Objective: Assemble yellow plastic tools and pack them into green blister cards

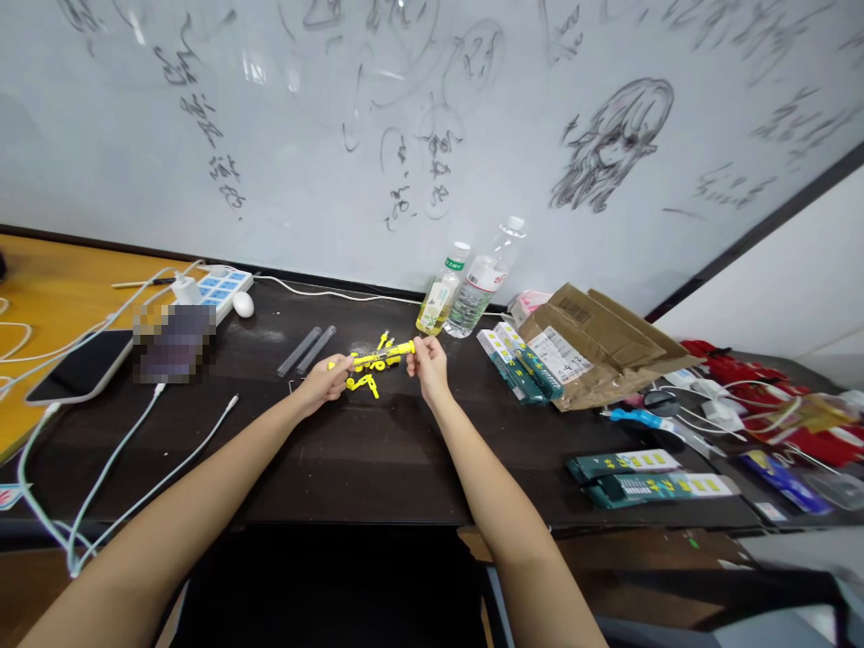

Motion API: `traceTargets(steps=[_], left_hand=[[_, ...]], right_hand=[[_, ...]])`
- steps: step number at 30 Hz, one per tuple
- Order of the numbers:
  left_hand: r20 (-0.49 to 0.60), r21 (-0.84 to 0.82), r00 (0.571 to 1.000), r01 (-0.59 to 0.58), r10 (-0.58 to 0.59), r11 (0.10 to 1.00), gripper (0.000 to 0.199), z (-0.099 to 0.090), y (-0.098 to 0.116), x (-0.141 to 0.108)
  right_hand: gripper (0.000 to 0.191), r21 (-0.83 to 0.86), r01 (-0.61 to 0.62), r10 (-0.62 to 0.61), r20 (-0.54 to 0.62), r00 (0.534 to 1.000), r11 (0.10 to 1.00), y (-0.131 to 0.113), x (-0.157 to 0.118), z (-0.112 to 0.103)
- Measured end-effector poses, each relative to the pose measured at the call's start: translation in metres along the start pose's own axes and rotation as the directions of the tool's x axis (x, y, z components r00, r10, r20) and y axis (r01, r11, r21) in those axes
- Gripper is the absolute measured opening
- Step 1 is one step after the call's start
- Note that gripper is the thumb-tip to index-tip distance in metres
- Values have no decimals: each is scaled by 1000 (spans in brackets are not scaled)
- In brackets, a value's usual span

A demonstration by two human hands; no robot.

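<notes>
Between my hands a slim clear tube with yellow ends [383, 354] is held nearly level above the dark table [398, 459]. My left hand [327, 385] pinches its left end. With thumb and fingers, my right hand [429, 365] grips the yellow cap at the other end. Just below and behind the tube lie several loose small yellow plastic parts [365, 385], some partly covered by it. Two empty clear tubes [299, 352] rest side by side to the left of these parts. The exact kind of the yellow-ended tube is too small to tell.
Behind stand a bottle of yellow drink [437, 301] and a water bottle [476, 292]. Green boxes [523, 364] and a brown paper parcel [600, 342] lie to the right, more green boxes [654, 481] nearer. Leftward are phones [81, 367], cables and a power strip [228, 292].
</notes>
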State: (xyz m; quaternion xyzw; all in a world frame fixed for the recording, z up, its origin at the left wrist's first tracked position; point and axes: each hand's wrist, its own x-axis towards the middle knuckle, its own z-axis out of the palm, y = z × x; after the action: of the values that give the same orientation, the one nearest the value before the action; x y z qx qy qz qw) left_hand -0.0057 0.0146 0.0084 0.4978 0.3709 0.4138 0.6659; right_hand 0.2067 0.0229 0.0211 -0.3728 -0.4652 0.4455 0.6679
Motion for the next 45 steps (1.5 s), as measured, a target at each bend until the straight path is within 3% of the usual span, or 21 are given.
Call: traceTargets(steps=[11, 20, 35, 45], left_hand=[[19, 1, 1000, -8, 8, 1000, 41, 0, -1, 0], [-15, 2, 1000, -10, 10, 1000, 43, 0, -1, 0], [-23, 2, 1000, 20, -20, 1000, 41, -3, -1, 1], [-33, 2, 999, 40, -40, 999, 41, -1, 0, 0]], right_hand=[[39, -65, 39, -43, -60, 997, 997, 3, 0, -3], [29, 10, -3, 3, 1, 1000, 1000, 1, 0, -1], [31, 2, 60, -60, 35, 998, 998, 8, -1, 0], [32, -29, 66, -68, -71, 995, 997, 18, 0, 0]])
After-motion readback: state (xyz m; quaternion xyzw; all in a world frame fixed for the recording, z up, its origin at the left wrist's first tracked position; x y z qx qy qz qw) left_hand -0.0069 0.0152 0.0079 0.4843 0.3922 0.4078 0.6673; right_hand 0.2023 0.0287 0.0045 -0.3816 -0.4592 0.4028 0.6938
